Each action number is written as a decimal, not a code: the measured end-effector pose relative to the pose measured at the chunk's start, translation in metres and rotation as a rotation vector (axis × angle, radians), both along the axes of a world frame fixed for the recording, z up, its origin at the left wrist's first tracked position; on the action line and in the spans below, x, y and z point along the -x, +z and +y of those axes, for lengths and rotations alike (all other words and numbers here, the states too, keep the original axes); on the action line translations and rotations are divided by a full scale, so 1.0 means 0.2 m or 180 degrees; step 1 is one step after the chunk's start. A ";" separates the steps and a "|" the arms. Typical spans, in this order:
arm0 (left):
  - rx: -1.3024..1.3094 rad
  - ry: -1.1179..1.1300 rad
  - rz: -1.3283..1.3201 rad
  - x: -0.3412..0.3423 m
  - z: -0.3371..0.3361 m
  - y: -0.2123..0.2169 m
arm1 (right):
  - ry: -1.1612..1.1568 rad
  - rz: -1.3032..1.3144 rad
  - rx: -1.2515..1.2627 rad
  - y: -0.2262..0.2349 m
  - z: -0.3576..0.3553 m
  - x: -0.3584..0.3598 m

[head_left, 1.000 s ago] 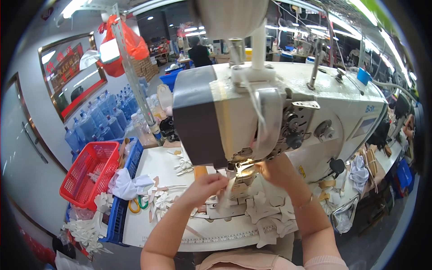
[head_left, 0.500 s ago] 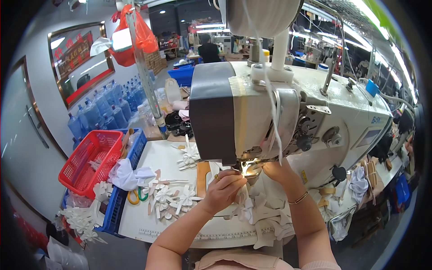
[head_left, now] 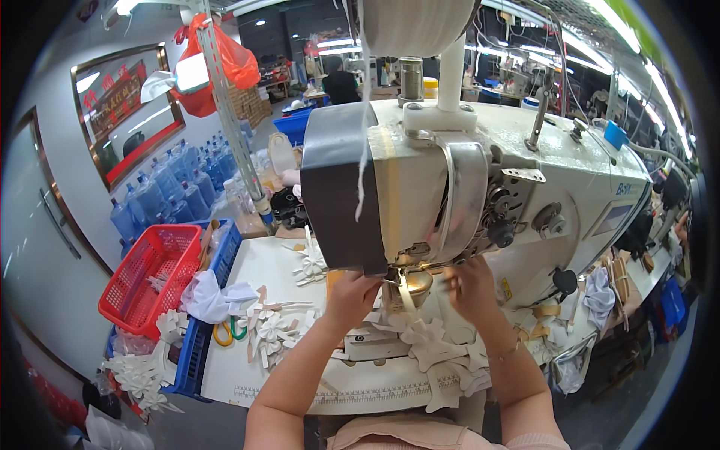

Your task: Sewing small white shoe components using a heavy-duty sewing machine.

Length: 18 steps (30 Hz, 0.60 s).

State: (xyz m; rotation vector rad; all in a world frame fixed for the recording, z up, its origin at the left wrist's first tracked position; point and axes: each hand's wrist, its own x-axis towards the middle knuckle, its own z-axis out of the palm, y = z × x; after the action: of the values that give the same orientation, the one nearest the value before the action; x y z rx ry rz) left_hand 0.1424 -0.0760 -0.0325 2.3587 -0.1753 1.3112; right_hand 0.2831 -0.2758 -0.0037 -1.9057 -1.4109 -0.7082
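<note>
My left hand (head_left: 351, 298) is closed beside the needle area of a white sewing machine (head_left: 442, 195); its fingertips are partly behind the dark end cover, and what they pinch is hidden. My right hand (head_left: 472, 286) is raised at the other side of the needle, fingers curled but smeared by motion. Between the hands a pale strip (head_left: 409, 296) hangs under the lit needle area, in front of a brass-coloured rounded part (head_left: 421, 281). White cut pieces (head_left: 435, 349) lie in a heap just below, on the near side of the machine.
White flower-shaped pieces (head_left: 271, 336) lie on the table (head_left: 217, 375) at left, near scissors with yellow and green handles (head_left: 223, 332). A red basket (head_left: 120, 289) sits on a blue crate (head_left: 193, 346). A metal post (head_left: 236, 142) stands behind. White cloth (head_left: 598, 301) lies at far right.
My left hand has shifted left from under the needle toward the end cover. My right hand has drawn back a little from the needle. The view has shifted slightly.
</note>
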 end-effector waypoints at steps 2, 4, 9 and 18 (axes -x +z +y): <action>-0.0600 0.0159 -0.0118 0.04 -0.05 0.05 | 0.0746 -0.0086 -0.0233 0.07 -0.01 0.14; -0.1317 0.0756 0.0048 0.11 -0.13 0.05 | 0.0491 -0.0363 -0.0154 0.10 0.00 0.25; -0.1190 0.0843 0.0079 0.10 -0.19 0.06 | 0.0145 -0.0596 0.0140 0.09 0.01 0.21; -0.1229 0.0858 0.0062 0.09 -0.19 0.05 | -0.0038 -0.0617 0.0047 0.07 0.05 0.19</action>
State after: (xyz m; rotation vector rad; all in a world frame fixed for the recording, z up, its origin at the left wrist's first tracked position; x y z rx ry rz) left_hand 0.1238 -0.1134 -0.0219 2.7982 -0.1152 1.4868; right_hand 0.2454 -0.2661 0.0100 -1.8998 -1.5266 -0.9111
